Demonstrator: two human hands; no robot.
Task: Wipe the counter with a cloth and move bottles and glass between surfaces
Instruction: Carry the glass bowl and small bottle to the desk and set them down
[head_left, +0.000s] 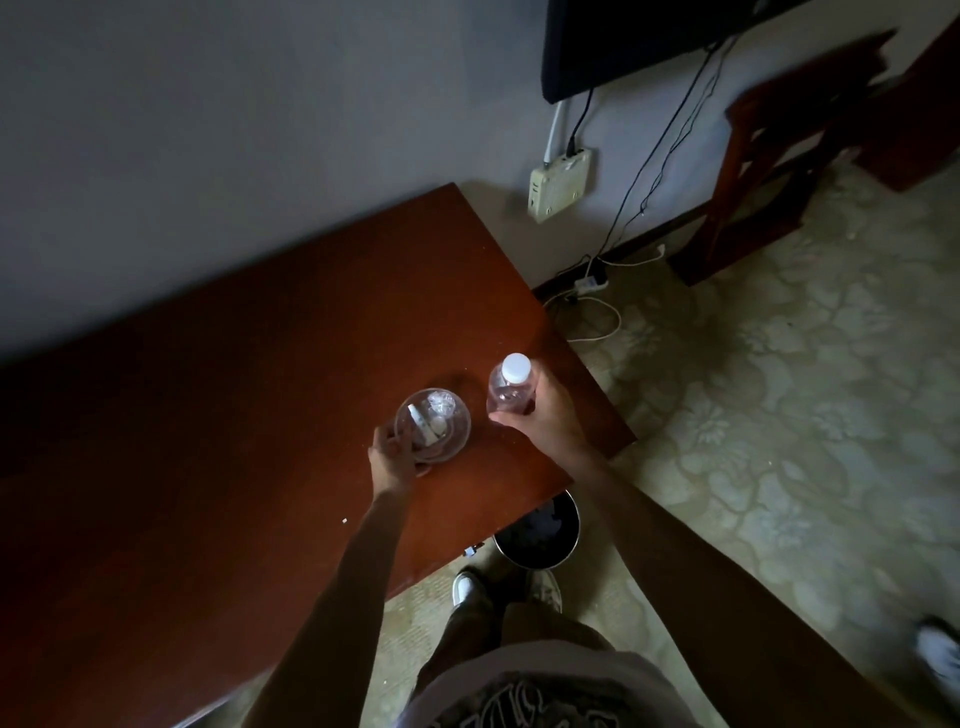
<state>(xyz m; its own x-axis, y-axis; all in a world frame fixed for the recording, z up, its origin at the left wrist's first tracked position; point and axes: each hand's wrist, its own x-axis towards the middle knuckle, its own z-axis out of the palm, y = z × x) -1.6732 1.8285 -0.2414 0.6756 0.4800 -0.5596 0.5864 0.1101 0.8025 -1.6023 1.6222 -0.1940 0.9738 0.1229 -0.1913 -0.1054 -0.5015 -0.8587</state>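
Note:
A clear glass (434, 423) with small white items inside stands on the reddish-brown wooden counter (249, 374), near its right end. My left hand (392, 457) grips the glass at its near-left side. Just right of it, a clear plastic bottle (510, 387) with a white cap stands upright close to the counter's right edge, and my right hand (545, 415) is wrapped around its body from the right. No cloth is in view.
A round dark bin (537, 530) sits on the floor under the counter's near-right corner, by my shoes. A wall socket box (558, 184) and dangling cables hang right of the counter. A wooden chair (769, 171) stands on the patterned floor at the far right.

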